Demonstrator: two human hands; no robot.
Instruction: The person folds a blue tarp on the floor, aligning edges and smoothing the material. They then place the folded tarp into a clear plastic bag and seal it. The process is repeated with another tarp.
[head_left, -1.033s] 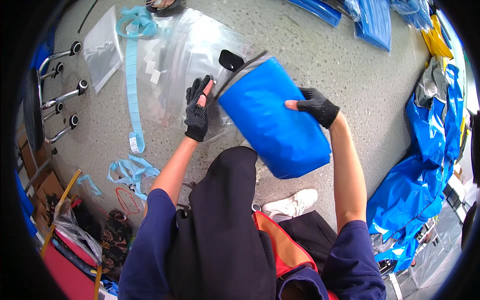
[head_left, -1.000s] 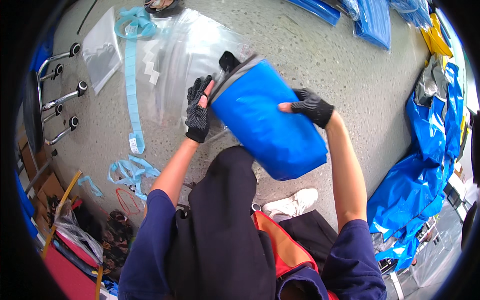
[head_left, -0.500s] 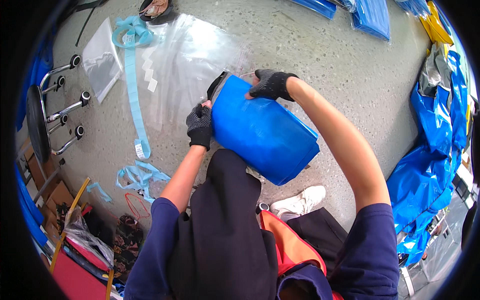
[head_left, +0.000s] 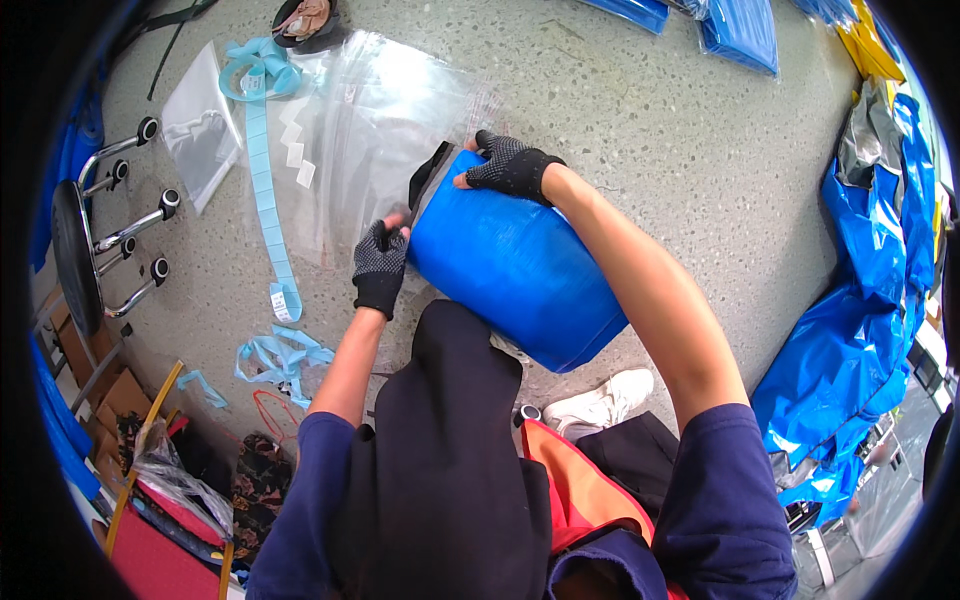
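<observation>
A glossy blue, barrel-shaped waterproof fabric bag [head_left: 515,265] lies tilted across the person's lap, its dark-rimmed mouth pointing up and away toward the speckled grey concrete floor [head_left: 650,120]. The left hand [head_left: 380,265], in a black dotted fingerless glove, has its fingers closed on the left edge of the bag's mouth, pinching the rim. The right hand [head_left: 510,165], in a matching glove, is curled over the top of the mouth from the far side, its fingers gripping the rim there. Just beyond the bag's mouth, a large clear plastic bag [head_left: 380,120] lies flat on the floor, touching or nearly touching the rim; which is hard to tell. To its left runs a long pale blue strap [head_left: 265,180], with a tangle of similar pale blue straps [head_left: 280,355] nearer the left forearm. A smaller clear plastic pouch [head_left: 200,130] lies farther left, beside a black stool with chrome legs [head_left: 100,240]. Crumpled blue tarpaulin fabric [head_left: 860,330] is heaped along the right, well apart from the hands.
</observation>
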